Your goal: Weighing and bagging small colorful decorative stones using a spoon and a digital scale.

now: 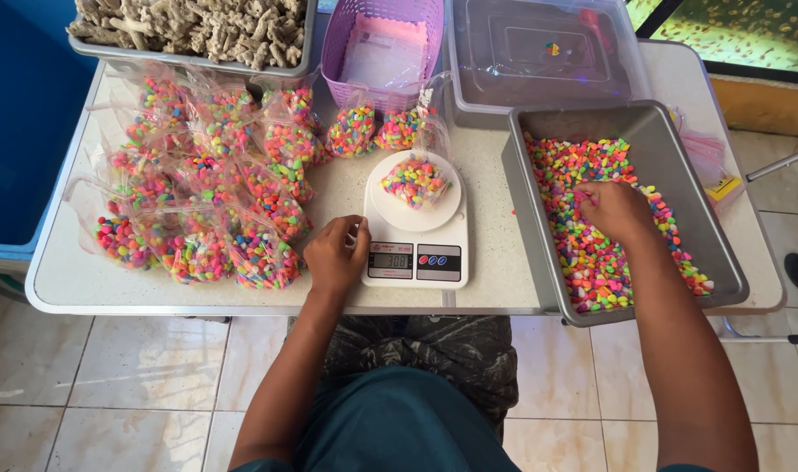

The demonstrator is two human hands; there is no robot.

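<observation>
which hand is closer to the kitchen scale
Left. The left hand touches the scale's left edge; the right hand is off to its right, in the gray tray of colored pebbles.

A white table (495, 271) carries it all: filled bags of coloured pebbles (202, 188) crowd the left side, a white kitchen scale (415, 249) sits at the front edge, a grey tub (622, 288) overhangs the right front, baskets line the back edge

Clear pebble bags (198, 201) lie left of the scale's grey screen (391, 260).
</observation>
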